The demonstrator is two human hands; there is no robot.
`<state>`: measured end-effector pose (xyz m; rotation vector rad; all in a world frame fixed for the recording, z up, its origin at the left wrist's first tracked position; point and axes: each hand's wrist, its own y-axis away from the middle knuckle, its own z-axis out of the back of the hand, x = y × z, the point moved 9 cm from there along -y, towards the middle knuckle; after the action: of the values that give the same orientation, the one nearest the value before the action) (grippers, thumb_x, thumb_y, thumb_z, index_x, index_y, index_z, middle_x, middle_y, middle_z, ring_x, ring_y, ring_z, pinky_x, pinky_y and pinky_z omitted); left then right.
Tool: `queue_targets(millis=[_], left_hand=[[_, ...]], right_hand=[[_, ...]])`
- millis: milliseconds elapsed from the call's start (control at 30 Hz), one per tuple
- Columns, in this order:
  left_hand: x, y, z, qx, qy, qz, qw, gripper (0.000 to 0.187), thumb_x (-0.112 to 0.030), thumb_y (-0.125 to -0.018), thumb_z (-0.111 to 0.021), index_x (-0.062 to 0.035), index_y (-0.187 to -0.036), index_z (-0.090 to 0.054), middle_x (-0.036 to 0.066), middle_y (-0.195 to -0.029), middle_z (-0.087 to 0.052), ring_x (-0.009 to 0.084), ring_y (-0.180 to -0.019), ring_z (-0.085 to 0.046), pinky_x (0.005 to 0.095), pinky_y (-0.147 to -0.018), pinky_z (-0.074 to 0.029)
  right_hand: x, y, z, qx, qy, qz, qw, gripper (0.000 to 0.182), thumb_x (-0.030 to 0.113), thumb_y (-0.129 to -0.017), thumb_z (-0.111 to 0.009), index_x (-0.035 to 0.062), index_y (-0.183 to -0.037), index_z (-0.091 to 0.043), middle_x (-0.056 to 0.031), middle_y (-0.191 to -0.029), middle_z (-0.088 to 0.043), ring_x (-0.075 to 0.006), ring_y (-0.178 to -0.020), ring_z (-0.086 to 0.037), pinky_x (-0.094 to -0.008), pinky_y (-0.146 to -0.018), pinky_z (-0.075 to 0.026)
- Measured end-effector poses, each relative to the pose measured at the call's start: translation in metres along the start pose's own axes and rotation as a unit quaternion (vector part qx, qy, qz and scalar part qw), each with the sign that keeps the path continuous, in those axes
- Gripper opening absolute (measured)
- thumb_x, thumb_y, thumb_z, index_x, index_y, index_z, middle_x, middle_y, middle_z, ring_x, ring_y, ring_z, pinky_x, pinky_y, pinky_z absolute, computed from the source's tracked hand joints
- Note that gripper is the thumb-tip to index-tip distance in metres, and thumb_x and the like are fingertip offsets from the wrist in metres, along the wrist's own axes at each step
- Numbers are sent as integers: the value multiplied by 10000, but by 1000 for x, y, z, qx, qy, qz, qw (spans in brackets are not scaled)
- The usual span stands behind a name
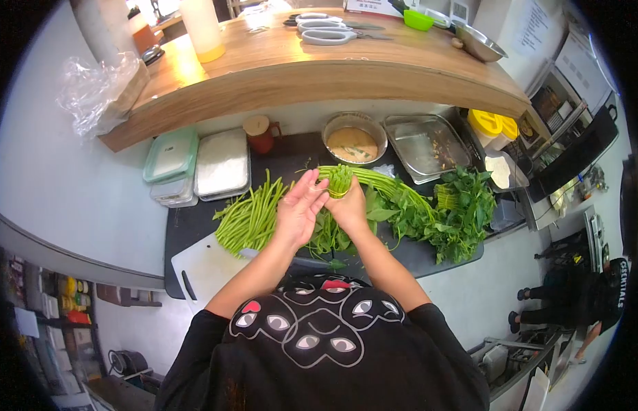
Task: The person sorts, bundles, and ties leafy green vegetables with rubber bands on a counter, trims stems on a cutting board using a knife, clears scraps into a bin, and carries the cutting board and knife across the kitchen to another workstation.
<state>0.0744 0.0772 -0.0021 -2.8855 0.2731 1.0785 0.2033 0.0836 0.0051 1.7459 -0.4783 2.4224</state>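
Note:
My right hand [351, 205] is closed around a bunch of leafy greens [394, 188], whose cut stem ends face up and whose leaves trail to the right. Beside those ends is my left hand [300, 209], palm turned up and fingers stretched out. A thin pale line runs near its fingertips, too fine to name. Long green stems [249, 218] lie in a pile left of my left hand. More leafy greens [463, 205] are heaped on the right of the dark counter [446, 264]. Under my left forearm sits a white cutting board [206, 270], partly hidden.
Behind my hands stand a round metal bowl [354, 137] with brownish contents, a metal tray [428, 147], a reddish jug [259, 133] and lidded plastic containers [223, 164]. A wooden shelf [319, 75] overhangs the back, with scissors [329, 34] on it. Another person [579, 298] is at the far right.

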Motion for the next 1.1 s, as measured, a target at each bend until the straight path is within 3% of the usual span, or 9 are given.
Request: queue_targets(millis=[167,267,467,667,700,800,833,900,1100], left_hand=[[6,-6,14,-18,-112,31,993,553,-128,-839,-615,16,-1309,-361,103,-1373,-365,217,-1128,-486,332,-886,-442],[18,-6,19,-22,-159,38,986,611,-171,-815,-658,8,-1316,-359,97,-1348,-405,248,-1185,-437,389,-929,-394],[32,0,36,-88,-177,167,966,758,-300,-774,-697,-61,-1369,-292,125,-1411,-297,282,-1299,-261,627,-942,-241],[32,-7,61,-98,-249,206,941,635,-308,-741,-719,-65,-1263,-450,143,-1317,-432,321,-1271,-303,644,-929,-226],[29,-6,62,-122,-265,206,934,487,-285,-738,-723,-54,-1133,-555,112,-1111,-582,272,-1092,-498,523,-882,-369],[40,-20,71,-34,-270,146,951,356,-254,-731,-730,-49,-997,-614,48,-879,-622,160,-769,-576,308,-683,-450],[45,-18,79,-76,-259,172,947,262,-235,-718,-740,-56,-879,-636,-9,-724,-581,77,-581,-482,213,-477,-345],[40,-12,84,-93,-271,172,943,274,-240,-713,-743,-61,-892,-637,-9,-739,-580,69,-583,-468,213,-462,-320],[34,-10,77,-89,-341,159,922,232,-247,-750,-705,-69,-882,-634,-16,-735,-575,70,-578,-457,228,-430,-296]], right_hand=[[7,1,3,21,188,-4,982,547,193,-619,-731,12,-1049,-446,-211,-897,-625,-391,-840,-595,-450,-729,-457],[8,-3,4,13,287,33,957,514,199,-617,-726,23,-1018,-457,-192,-874,-624,-366,-805,-602,-452,-719,-436],[9,6,-19,57,484,132,863,396,189,-637,-692,65,-953,-489,-123,-820,-613,-287,-780,-605,-402,-707,-401],[26,36,-37,48,521,290,801,140,123,-737,-527,86,-868,-495,-72,-716,-559,-241,-679,-564,-390,-662,-389],[26,39,-40,44,530,309,788,122,121,-742,-517,86,-857,-494,-70,-706,-553,-238,-668,-557,-386,-657,-387],[20,47,-49,39,529,355,770,81,118,-755,-496,83,-828,-493,-66,-682,-541,-232,-646,-543,-380,-646,-383],[17,47,-49,41,515,355,780,74,119,-756,-495,81,-820,-492,-67,-679,-540,-231,-644,-542,-380,-645,-382],[13,47,-42,25,454,345,821,56,119,-769,-479,80,-809,-485,-74,-679,-544,-233,-648,-544,-384,-646,-381],[4,46,-45,35,437,307,845,67,108,-777,-466,66,-828,-477,-91,-691,-562,-251,-658,-559,-384,-677,-392]])
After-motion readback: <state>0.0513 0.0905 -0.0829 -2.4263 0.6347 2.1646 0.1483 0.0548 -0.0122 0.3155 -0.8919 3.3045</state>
